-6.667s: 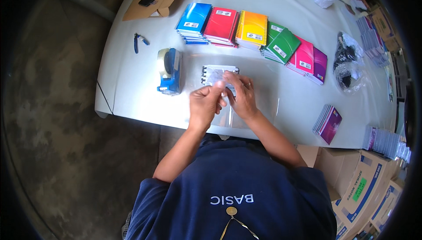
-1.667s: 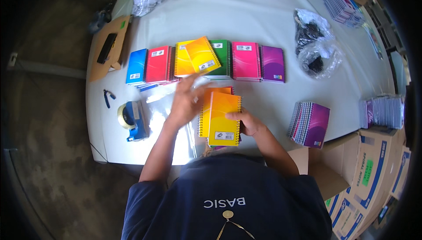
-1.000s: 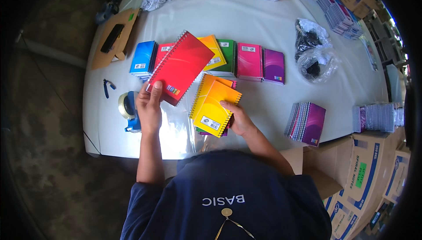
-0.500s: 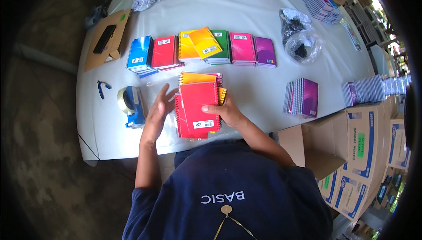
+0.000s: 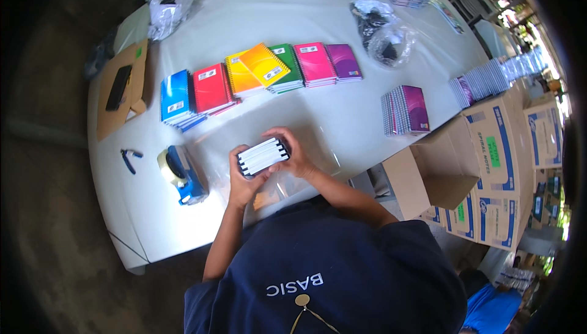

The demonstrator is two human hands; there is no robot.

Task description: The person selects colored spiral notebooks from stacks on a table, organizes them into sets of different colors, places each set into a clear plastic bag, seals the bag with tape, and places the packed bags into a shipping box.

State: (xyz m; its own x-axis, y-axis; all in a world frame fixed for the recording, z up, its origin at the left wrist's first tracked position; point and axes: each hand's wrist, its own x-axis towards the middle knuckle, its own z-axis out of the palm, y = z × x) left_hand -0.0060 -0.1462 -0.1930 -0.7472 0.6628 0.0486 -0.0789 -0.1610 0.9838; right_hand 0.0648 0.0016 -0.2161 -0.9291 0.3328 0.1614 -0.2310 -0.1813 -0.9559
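Head view: notebook stack [image 5: 262, 158] held edge-up.
Left hand [image 5: 243, 187] and right hand [image 5: 298, 157] clasp opposite sides; cover colours, edge-on, cannot be made out.

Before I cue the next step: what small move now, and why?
Probably settle the notebook bundle onto the clear plastic: the left hand and right hand grip it from opposite ends, page edges up, and the plastic lies on the table.

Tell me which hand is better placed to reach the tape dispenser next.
Probably the left. The left hand holds the end of the notebook stack nearer the blue tape dispenser. The right hand holds the stack's far end, so would likely have to reach past stack and left hand.
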